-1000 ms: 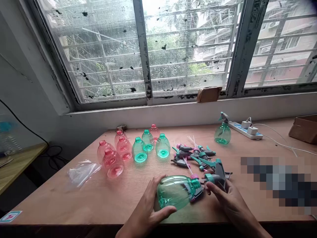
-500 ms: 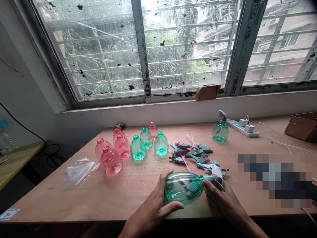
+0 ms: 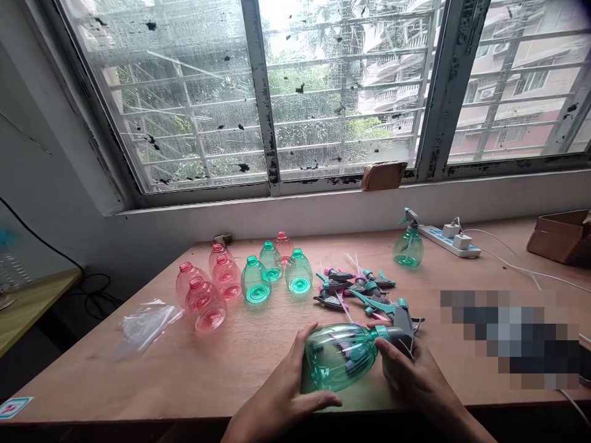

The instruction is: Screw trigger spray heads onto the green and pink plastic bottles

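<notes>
A clear green spray bottle (image 3: 339, 357) lies on its side in the air near the table's front edge, its neck pointing right. My left hand (image 3: 289, 387) is wrapped around the base end, thumb below and fingers behind. At the neck, my right hand (image 3: 415, 375) grips the teal collar with its thumb in front; the other fingers are partly hidden. A grey trigger head (image 3: 402, 326) with a teal nozzle sits on the bottle's neck. Just behind lies a pile of grey, teal and pink trigger heads (image 3: 355, 286) with white tubes.
Several pink bottles (image 3: 206, 306) and three green bottles (image 3: 299, 272) stand without heads at centre-left. A clear plastic bag (image 3: 150, 323) lies left of them. Toward the back right are a green bottle with its head (image 3: 409, 247), a power strip (image 3: 450, 242) and a cardboard box (image 3: 561, 240).
The trigger head on the held bottle has turned, and its teal nozzle now shows upright. Fingers of my right hand have shifted slightly around the collar. My view has tilted a little.
</notes>
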Demonstrator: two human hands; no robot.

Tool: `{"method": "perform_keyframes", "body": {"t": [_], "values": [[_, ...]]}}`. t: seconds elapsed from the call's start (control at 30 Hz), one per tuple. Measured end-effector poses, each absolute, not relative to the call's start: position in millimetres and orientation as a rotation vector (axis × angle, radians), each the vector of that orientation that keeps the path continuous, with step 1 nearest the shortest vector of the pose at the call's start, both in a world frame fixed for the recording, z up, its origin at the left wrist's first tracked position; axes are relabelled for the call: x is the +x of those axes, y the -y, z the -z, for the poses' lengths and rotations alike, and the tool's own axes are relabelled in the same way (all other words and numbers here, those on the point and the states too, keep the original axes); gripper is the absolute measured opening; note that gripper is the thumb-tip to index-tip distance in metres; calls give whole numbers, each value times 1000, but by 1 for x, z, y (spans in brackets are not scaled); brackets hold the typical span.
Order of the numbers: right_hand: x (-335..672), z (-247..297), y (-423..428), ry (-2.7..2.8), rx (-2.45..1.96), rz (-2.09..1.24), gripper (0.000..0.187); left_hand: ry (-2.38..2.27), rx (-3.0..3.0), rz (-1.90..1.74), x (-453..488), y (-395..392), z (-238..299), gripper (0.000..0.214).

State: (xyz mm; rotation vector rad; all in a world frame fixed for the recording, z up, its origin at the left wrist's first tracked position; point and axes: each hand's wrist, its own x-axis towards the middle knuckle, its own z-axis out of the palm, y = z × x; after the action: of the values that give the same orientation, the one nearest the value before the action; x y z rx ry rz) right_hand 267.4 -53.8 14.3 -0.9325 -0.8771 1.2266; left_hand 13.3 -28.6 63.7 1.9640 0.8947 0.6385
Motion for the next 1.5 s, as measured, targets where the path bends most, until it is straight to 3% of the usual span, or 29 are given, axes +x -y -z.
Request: {"method": "perform_keyframes", "body": {"t": [0.23,0.5,0.77,1.0,1.23,1.5], "values": [[267,-15,57,899,-790,-1292,45,-911,2088,-767,11,24,-47,100],[265,-15,55,823,-767,-1303,41,-894,2125,-764,12,22,-45,100],[267,-13,56,802,-904,-1208,44,-913,2053,-739,14,27,-55,96],[264,-20,55,830,-906,-1193,43,-875,1951,-687,8,29,-64,55],[266,-24,52,848,-950,-1145,45,-940,1875,-634,8,28,-60,91],[269,-18,52,988,-1042,-1142,53,-860,1985,-732,9,21,-47,108]]}}
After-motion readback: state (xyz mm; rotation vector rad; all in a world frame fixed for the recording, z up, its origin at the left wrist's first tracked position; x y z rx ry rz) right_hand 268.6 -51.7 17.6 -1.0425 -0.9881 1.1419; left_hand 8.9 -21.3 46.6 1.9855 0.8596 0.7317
